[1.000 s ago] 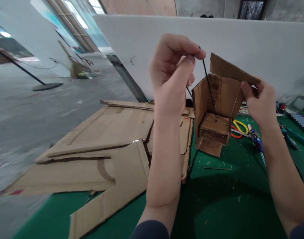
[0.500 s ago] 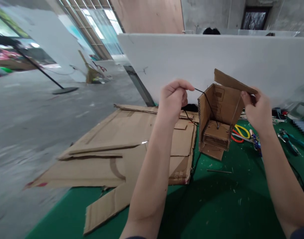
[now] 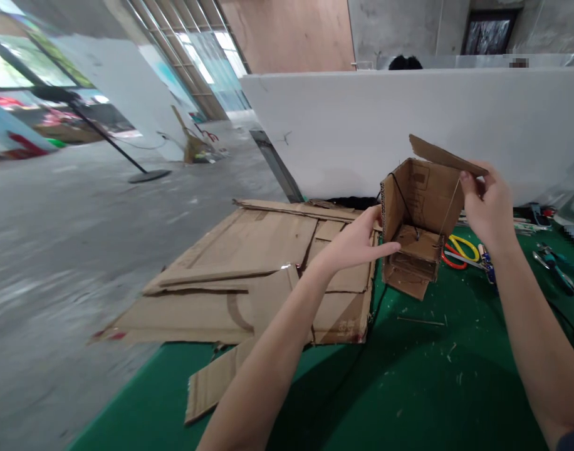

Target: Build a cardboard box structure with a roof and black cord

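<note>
A: Where is the cardboard box (image 3: 416, 219)?

B: It stands upright on the green desk (image 3: 409, 388), at about two o'clock from the middle of the view. Its open front faces the camera. A small cardboard block sits inside at the bottom, and a loose flap (image 3: 444, 155) tilts over the top.

A: And the hands?

B: The right hand (image 3: 487, 203) is at three o'clock of the box. Its fingers and thumb are closed in a pinch on the top right corner, just under the flap. The left hand (image 3: 357, 244) is at nine o'clock of the box. It is spread open and holds nothing, and its forefinger points toward the open front. The thumb is just beside the left wall, but I cannot tell if it touches.

A: Anything on the box itself?

B: A black cord (image 3: 402, 200) runs from the top of the left wall down to the block inside.

A: What lies around it?

B: Flat cardboard sheets (image 3: 249, 269) are stacked at nine o'clock, past the left hand. Yellow-handled scissors (image 3: 459, 250) lie at four o'clock, just behind the right wrist. A thin stick (image 3: 421, 322) lies at six o'clock, and teal-handled pliers (image 3: 557, 269) are farther off at three o'clock. A white partition (image 3: 362, 125) stands behind, at twelve o'clock.
</note>
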`<state>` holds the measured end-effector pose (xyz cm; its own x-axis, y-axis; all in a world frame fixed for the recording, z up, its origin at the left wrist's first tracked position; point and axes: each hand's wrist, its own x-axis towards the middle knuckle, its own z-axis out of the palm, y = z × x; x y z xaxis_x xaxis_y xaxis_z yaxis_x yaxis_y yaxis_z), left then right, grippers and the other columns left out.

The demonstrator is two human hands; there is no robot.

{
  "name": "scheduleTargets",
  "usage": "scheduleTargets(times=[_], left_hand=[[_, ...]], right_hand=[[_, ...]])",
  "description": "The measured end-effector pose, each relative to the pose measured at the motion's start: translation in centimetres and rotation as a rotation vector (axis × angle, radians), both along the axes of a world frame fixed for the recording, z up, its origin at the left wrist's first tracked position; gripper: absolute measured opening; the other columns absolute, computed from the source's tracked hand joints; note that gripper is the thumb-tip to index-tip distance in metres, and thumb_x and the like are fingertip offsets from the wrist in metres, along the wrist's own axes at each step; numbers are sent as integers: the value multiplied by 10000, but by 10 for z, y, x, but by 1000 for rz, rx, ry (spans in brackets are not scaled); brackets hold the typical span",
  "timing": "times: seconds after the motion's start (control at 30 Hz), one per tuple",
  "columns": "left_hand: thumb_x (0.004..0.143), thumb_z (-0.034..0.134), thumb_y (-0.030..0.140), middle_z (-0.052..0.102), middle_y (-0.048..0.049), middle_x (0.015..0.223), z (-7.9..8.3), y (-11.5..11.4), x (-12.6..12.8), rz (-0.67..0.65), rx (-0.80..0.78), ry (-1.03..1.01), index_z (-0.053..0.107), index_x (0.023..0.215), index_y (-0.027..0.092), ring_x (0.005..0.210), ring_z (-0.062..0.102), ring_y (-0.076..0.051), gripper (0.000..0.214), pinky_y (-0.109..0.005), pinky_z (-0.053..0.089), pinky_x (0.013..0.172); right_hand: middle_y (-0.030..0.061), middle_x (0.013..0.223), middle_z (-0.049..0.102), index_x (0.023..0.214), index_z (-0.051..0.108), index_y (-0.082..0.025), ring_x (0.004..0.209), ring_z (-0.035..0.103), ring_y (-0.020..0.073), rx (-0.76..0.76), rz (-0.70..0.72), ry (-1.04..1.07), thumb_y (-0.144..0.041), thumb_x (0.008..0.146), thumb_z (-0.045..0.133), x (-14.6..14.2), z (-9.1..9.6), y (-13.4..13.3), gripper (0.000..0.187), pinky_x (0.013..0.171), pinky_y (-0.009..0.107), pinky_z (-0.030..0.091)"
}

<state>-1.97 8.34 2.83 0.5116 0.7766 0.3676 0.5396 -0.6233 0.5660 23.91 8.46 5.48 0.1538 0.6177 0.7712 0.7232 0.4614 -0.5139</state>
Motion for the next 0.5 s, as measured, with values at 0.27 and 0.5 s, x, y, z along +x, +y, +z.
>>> scheduleTargets(times=[0.27, 0.5], left_hand=[[981, 312, 311, 641, -129, 1125, -19, 0, 29, 75, 50, -9, 555, 1062, 149, 1088, 592, -265, 303, -408, 481, 962], [967, 360, 338, 654, -144, 1154, 8, 9, 33, 120, -13, -38, 489, 1228, 138, 1153, 603, -293, 353, -422, 486, 968]], right_hand=[[91, 1009, 692, 1114, 634, -239, 794, 651, 202, 32, -12, -23, -397, 950, 453, 5, 0, -1, 291, 749, 381, 539], [113, 1050, 681, 1105, 636, -254, 874, 658, 234, 31, -48, -21, -364, 941, 461, 21, 1, 1, 264, 775, 403, 534]])
